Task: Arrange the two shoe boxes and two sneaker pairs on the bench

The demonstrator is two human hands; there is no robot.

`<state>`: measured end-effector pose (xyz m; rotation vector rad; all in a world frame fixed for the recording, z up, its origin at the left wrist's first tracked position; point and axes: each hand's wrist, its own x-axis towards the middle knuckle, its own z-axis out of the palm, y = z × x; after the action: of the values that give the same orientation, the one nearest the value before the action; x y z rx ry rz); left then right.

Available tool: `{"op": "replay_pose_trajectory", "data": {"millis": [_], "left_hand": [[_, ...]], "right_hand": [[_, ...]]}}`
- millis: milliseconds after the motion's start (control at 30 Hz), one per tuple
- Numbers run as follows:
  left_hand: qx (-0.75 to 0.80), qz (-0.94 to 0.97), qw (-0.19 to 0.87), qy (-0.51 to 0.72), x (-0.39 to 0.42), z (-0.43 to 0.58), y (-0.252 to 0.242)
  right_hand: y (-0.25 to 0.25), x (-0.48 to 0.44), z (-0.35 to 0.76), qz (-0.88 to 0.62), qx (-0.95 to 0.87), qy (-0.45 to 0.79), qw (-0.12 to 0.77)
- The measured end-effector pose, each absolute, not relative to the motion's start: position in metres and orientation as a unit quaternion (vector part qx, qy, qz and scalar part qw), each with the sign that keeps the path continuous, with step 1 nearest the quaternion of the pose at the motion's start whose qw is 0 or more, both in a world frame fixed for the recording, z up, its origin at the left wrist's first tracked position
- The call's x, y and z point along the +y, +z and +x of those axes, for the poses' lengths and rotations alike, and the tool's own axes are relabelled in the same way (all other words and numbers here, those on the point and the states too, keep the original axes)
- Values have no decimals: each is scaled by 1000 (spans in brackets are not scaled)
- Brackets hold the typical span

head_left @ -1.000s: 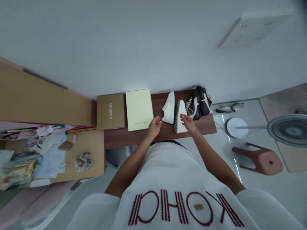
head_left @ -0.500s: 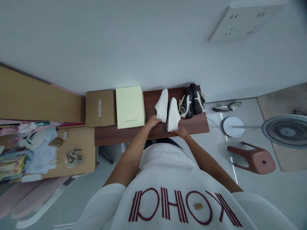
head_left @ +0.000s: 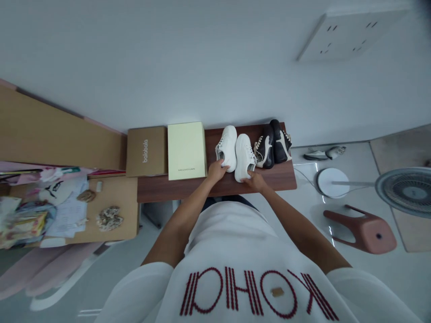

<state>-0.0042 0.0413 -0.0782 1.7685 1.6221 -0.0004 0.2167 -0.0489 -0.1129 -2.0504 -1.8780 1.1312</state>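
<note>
Two white sneakers are side by side at the wooden shelf [head_left: 168, 190], toes toward the wall. My left hand [head_left: 217, 171] is closed on the heel of the left white sneaker [head_left: 229, 146]. The heel of the right white sneaker [head_left: 243, 154] is pinched in my right hand [head_left: 254, 180]. Both sneakers look upright, with their laces and openings showing. Just right of them stand a dark sneaker with pale laces [head_left: 265, 146] and its mate [head_left: 281, 141].
Left on the shelf are a pale yellow box [head_left: 186, 150] and a brown shoebox [head_left: 147, 151]. A cluttered desk [head_left: 129, 215] adjoins at left. On the floor at right are a fan [head_left: 409, 190], a pink stool [head_left: 377, 233] and more shoes [head_left: 325, 153].
Both white sneakers have turned from lying tilted on their sides to upright, closer together. My hands still hold their heels. The view has shifted slightly.
</note>
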Motion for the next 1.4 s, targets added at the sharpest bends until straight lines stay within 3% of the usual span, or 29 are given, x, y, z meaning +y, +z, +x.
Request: {"op": "replay_pose_trajectory", "data": {"millis": [167,367,1400], "left_hand": [[609,737,287,-59,39,5,-56],[582,765,244,-124,44,8,-47],[620,735,231,-149,44,7,-73]], "right_hand": [[-86,-24,209,-667,-692,272,-48],[-69,-2,192,-652,-723,208,-96],[-87,29,150,-650,-716,220,-127]]}}
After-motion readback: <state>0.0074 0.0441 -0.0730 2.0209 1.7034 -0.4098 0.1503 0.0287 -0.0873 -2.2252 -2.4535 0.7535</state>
